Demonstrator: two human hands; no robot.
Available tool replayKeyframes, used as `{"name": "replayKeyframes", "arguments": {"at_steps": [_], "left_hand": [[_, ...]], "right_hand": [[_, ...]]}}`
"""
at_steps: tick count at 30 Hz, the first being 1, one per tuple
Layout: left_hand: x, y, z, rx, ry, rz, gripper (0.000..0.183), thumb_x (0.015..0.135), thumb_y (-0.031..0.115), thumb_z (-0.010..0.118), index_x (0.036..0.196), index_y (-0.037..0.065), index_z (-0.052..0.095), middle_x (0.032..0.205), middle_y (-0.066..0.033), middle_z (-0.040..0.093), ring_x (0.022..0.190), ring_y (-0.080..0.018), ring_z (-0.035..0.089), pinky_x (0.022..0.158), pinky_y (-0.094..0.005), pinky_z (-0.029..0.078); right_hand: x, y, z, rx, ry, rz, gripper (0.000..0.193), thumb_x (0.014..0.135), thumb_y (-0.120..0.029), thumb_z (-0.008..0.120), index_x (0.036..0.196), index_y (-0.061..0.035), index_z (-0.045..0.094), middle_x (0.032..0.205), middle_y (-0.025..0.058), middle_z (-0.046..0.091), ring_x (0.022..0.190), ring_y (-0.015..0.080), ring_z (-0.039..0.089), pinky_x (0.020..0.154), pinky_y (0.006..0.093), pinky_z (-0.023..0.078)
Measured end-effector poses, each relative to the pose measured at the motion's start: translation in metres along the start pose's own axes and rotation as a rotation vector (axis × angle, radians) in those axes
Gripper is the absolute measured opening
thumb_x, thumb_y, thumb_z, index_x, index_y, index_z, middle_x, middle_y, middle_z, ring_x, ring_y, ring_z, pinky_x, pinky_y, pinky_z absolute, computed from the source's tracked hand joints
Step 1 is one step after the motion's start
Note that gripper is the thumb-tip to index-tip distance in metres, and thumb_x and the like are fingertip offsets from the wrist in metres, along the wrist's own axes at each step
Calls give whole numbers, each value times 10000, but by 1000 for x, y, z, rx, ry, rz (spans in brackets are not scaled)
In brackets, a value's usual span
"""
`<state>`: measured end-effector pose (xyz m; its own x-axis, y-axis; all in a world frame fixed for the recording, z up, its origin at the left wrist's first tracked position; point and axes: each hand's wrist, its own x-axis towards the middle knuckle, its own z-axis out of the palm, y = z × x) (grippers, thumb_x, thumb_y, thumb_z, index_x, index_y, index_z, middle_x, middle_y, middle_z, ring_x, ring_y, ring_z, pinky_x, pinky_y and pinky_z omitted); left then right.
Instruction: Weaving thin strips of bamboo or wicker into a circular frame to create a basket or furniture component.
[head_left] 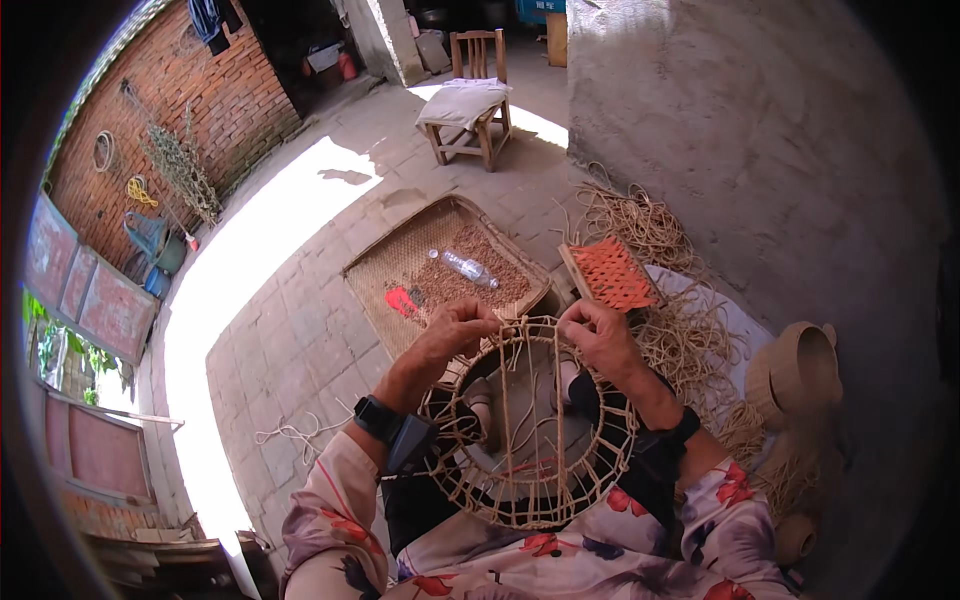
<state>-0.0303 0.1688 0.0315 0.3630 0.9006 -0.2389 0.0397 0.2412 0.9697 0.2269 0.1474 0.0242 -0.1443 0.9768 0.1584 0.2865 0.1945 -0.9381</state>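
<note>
- Left hand (455,330) and right hand (597,335) pinch strands at the frame (528,425) top rim.
- Lower band looks woven; upright ribs remain open, likely much left.

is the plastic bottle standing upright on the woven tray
No, the clear plastic bottle lies on its side on the flat woven tray, beyond the hands.
</note>
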Motion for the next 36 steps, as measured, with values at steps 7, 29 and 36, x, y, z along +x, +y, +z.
{"name": "replayKeyframes", "arguments": {"at_steps": [7,29,36], "left_hand": [[2,7,0,49,-26,-36,116,892,194,707,860,113,631,773,58,582,616,-37,473,553,-202,374],[4,8,4,-40,-24,-10,166,856,134,713,971,150,595,812,74,560,617,-13,426,512,-179,310],[6,5,2,-53,-14,-4,198,831,112,742,972,123,604,786,50,600,606,-24,501,497,-195,363]], "right_hand": [[8,-24,25,-552,-63,-475,336,751,-188,740,1034,-81,593,1020,104,580,1044,301,564,902,434,407],[13,-20,50,-742,-2,-520,227,731,-122,683,924,-56,583,926,110,567,933,305,589,796,452,417],[0,-27,56,-869,198,-709,208,720,-61,669,884,-63,542,870,100,510,852,292,557,714,412,430]]}}
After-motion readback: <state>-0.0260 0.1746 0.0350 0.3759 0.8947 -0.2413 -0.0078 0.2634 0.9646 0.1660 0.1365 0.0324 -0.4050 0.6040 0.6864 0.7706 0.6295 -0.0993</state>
